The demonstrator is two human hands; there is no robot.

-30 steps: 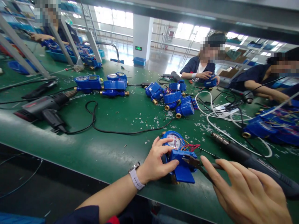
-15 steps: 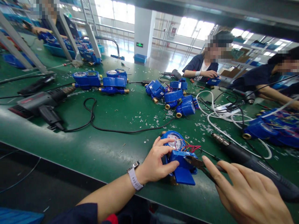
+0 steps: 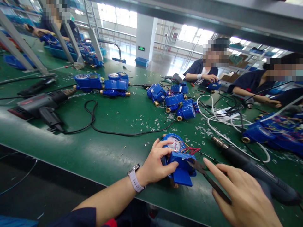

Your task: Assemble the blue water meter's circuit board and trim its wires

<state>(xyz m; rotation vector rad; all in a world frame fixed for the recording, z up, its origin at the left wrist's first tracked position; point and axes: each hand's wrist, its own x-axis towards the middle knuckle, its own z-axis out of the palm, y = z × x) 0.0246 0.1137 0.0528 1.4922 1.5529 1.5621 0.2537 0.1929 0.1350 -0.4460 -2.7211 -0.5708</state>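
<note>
A blue water meter (image 3: 182,160) with a round dial and brass ends rests at the near edge of the green table. Around its left side my left hand (image 3: 155,165) is closed, thumb on the blue housing and fingers by the dial. Thin red and yellow wires (image 3: 193,149) stick out at the meter's upper right. In my right hand (image 3: 246,192) is a pair of pliers (image 3: 204,171), handles in the palm and index finger stretched along them. The jaws touch the edge of the open blue housing; what lies between them is too small to tell.
A dark heat gun (image 3: 255,170) lies to the right, another heat gun (image 3: 44,107) to the left with its black cord (image 3: 127,134) across the table. More blue meters (image 3: 174,99), a white cable (image 3: 213,124) and clear plastic scraps lie beyond. Co-workers sit across the table.
My right hand has shifted slightly left and down, showing more of the pliers' handles. The jaws stay at the meter's housing. Across the table, a co-worker's arms have moved.
</note>
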